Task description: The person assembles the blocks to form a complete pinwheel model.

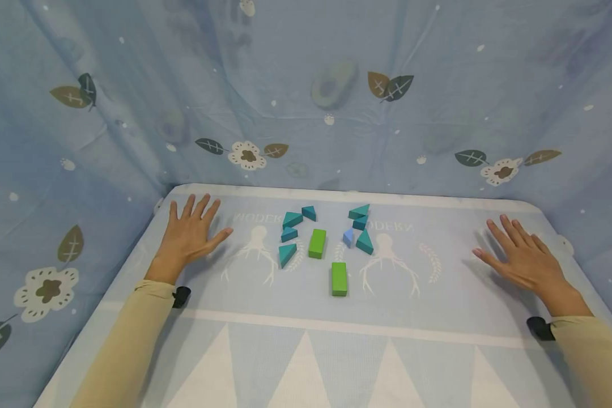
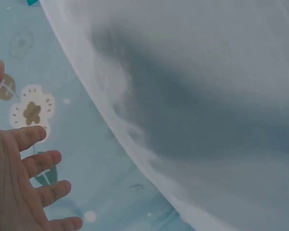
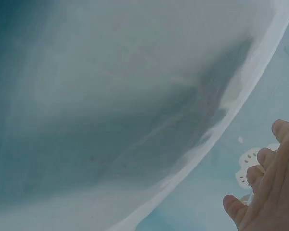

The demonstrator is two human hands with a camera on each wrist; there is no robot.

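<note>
In the head view my left hand (image 1: 190, 232) is held over the left side of the table, fingers spread and nothing in it. Over on the right side, my right hand (image 1: 524, 258) is likewise spread and holds nothing. Between the hands, well apart from both, lie two green blocks (image 1: 317, 243), one nearer the front. Several teal triangular blocks (image 1: 288, 254) form a loose group left of them. More teal triangles (image 1: 364, 242) lie to the right, beside a small light-blue triangular block (image 1: 348, 238). Each wrist view shows its hand with outstretched fingers.
A patterned cloth (image 1: 255, 334) with white triangles along its front covers the table. Blue curtains (image 1: 306, 85) with leaf and flower prints hang behind and at both sides. A black wrist device (image 1: 182, 297) sits at each cuff.
</note>
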